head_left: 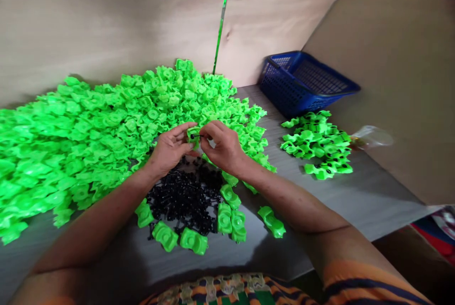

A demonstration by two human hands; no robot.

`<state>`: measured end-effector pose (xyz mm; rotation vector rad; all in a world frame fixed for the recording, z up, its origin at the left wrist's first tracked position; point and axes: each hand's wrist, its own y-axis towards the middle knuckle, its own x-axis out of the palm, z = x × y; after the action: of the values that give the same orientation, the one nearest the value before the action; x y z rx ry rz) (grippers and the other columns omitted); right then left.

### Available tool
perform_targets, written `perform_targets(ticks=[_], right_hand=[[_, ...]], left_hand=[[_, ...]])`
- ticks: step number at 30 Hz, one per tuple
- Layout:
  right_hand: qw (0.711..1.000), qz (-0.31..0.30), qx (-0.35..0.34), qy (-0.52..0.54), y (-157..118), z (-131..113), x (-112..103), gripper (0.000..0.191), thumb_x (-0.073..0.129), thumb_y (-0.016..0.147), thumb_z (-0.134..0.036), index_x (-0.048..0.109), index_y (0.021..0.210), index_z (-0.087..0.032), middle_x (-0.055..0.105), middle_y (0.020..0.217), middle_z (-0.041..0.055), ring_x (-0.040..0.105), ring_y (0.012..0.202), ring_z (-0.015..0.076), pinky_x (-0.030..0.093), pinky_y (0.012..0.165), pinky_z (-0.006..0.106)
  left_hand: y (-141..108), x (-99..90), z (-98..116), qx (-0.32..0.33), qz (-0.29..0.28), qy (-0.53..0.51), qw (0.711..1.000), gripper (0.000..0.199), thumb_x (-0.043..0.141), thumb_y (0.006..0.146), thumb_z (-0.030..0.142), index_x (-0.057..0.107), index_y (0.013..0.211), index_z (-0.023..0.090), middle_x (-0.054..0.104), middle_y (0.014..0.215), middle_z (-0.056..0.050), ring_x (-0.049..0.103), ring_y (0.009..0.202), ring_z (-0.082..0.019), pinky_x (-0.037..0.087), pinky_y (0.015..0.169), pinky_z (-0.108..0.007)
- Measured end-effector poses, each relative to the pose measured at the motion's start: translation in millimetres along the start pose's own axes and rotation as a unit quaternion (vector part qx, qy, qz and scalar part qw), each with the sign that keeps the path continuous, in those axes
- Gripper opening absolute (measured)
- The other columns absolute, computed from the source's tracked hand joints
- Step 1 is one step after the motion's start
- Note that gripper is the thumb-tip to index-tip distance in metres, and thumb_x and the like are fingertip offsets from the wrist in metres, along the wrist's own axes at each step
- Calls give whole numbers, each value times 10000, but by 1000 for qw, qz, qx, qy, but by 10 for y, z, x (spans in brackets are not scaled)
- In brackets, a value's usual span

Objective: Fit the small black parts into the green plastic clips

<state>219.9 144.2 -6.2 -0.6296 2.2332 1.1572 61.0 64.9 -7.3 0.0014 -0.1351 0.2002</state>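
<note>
My left hand grips a small bright green moulded plastic piece between thumb and fingers. Pinched in my right hand is a thin black pin with a round end, which lies against the face of the green piece. Whether it is seated in the piece I cannot tell. Below both hands lies a heap of small black pins. Several loose green pieces rest around the near side of that heap.
A large pile of green pieces spreads along the back and left. At right, a smaller pile shows black parts in its pieces. Behind it stands a blue basket. A clear plastic bag lies by the right wall; a green-marked stick leans on the back wall.
</note>
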Motion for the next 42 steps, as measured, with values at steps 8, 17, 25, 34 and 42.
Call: perform_targets(ticks=[8, 17, 25, 34, 42], right_hand=[[999, 15, -15, -27, -41, 17, 58, 166, 488, 950, -124, 570, 836, -212, 573, 830, 28, 507, 771, 170, 381, 704, 281], [1000, 17, -14, -14, -46, -14, 46, 173, 484, 944, -105, 549, 832, -220, 571, 820, 23, 526, 790, 168, 405, 720, 286], [998, 42, -46, -18, -59, -23, 45, 177, 476, 960, -107, 540, 835, -215, 560, 813, 15, 509, 765, 157, 391, 697, 279], [990, 79, -105, -42, -72, 61, 92, 184, 477, 976, -100, 522, 853, -229, 540, 817, 17, 502, 779, 171, 393, 691, 283], [987, 92, -122, -57, -70, 59, 99, 194, 475, 962, -74, 526, 858, -229, 535, 815, 19, 504, 784, 178, 400, 698, 292]], left_hand=[[-10, -6, -7, 14, -11, 19, 1000, 579, 827, 698, 296, 739, 1262, 196, 765, 1029, -53, 726, 941, -228, 678, 776, -368], [13, -13, -8, 26, -14, 11, 1000, 439, 861, 734, 445, 810, 1092, 196, 694, 922, -34, 650, 815, -170, 658, 697, -312], [-5, -45, 16, 11, -44, -22, 999, 396, 757, 717, 279, 828, 1101, 214, 606, 782, 2, 577, 718, -141, 655, 747, -354], [-26, -12, 42, 0, -23, -59, 998, 408, 817, 656, 244, 840, 1060, 192, 630, 789, -2, 607, 745, -146, 666, 733, -353], [-9, -27, 7, 9, -35, -56, 998, 409, 852, 714, 340, 829, 1093, 189, 656, 855, -21, 649, 787, -169, 665, 723, -350]])
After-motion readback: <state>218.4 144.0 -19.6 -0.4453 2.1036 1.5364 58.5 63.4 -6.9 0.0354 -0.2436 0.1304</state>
